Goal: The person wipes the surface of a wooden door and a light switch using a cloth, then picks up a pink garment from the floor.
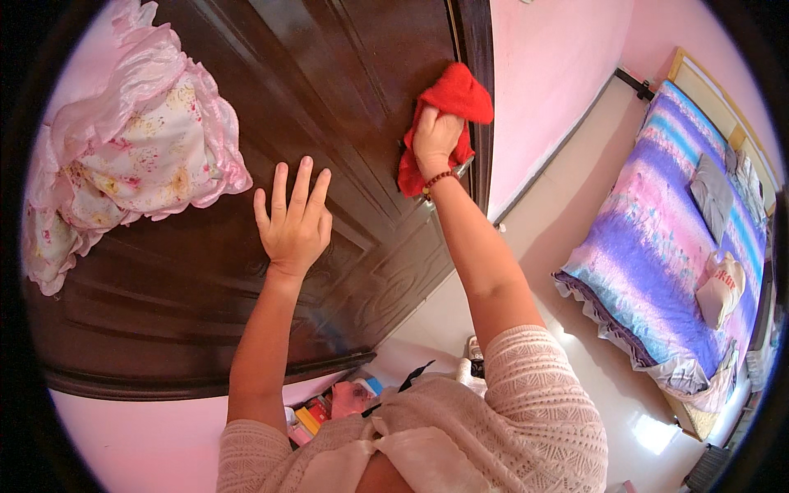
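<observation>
My right hand (437, 137), with a beaded bracelet at the wrist, grips a bunched red cloth (457, 92) against the right edge of a dark brown panelled wooden door (363, 142). Part of a metal door handle (465, 166) shows beside the cloth; the rest of it is hidden. My left hand (294, 217) is spread at the middle of the door with its fingers apart and holds nothing; whether the palm touches the door I cannot tell. To its left, a floral fabric cover with pink ruffled edges (166, 148) hangs over the door's upper part.
A pink wall (542, 74) adjoins the door frame (481, 37). At the right stands a bed with a purple and blue cover (653, 246), bearing folded clothes (712, 194) and a cloth bag (721, 293). Below the door are colourful packages (317, 413) and a shoe (474, 348).
</observation>
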The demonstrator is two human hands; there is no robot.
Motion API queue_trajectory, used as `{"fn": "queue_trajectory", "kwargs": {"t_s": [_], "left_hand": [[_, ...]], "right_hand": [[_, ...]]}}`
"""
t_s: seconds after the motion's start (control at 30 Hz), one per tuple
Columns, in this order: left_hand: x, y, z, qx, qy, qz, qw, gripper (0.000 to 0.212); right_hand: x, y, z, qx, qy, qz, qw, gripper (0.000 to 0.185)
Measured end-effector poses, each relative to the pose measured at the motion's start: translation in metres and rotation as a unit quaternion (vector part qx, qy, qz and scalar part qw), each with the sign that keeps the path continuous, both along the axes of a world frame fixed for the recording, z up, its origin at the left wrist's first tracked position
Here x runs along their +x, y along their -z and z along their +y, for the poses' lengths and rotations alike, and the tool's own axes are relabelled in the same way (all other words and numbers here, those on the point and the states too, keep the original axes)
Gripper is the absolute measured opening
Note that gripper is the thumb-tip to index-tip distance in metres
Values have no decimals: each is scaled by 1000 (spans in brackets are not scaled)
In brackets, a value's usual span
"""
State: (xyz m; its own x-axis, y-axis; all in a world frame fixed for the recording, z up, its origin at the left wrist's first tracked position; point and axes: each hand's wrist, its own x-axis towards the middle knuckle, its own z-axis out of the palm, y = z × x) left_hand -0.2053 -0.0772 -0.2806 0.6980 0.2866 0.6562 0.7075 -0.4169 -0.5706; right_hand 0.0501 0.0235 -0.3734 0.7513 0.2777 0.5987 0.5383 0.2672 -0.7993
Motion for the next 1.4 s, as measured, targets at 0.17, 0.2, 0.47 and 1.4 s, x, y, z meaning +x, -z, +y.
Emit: {"fn": "queue_trajectory", "kwargs": {"t_s": [0.17, 0.2, 0.47, 1.4], "left_hand": [[1, 2, 0, -2, -4, -5, 1000, 50], [5, -1, 2, -1, 3, -3, 1000, 50], [0, -1, 2, -20, -14, -4, 1000, 49], [2, 3, -3, 29, -47, 2, 998, 45]], "right_hand": [[-48, 27, -29, -155, -88, 141, 974, 42], [-68, 35, -18, -131, -18, 127, 983, 35], [-83, -78, -53, 71, -117, -278, 951, 51], [61, -7, 6, 12, -27, 141, 990, 31]]}}
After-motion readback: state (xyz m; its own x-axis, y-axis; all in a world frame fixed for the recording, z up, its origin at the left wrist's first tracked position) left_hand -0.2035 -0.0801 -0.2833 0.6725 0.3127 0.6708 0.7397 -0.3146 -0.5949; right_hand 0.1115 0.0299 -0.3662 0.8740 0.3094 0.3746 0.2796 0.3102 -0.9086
